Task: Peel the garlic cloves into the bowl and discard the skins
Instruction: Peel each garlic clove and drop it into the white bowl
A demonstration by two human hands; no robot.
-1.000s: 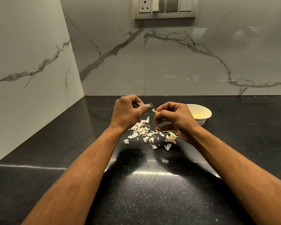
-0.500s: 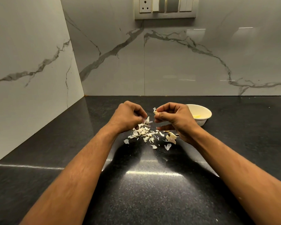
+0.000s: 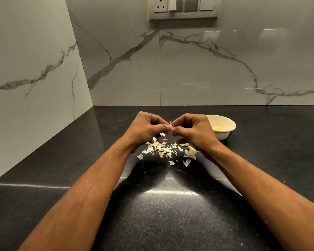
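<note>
Both hands meet above the black speckled desk (image 3: 152, 214), fingers curled inward. The left hand (image 3: 145, 129) and the right hand (image 3: 192, 131) together pinch a small garlic clove (image 3: 170, 127) between thumb and fingertip tips, with a scrap of pale skin sticking up from it. Directly under the hands, a scatter of white garlic skins (image 3: 161, 149) lies on the desk, spreading toward the near side. At the right edge of that scatter, just below the right wrist, sit a few unpeeled cloves (image 3: 190, 153). A white bowl (image 3: 225, 132) stands on the desk to the right of the right hand and slightly farther away, with something yellowish, likely peeled garlic (image 3: 217, 128), inside it. Marble-veined wall panels (image 3: 207, 69) rise behind the desk, and a switch plate (image 3: 183, 8) is mounted high on the far wall.
</note>
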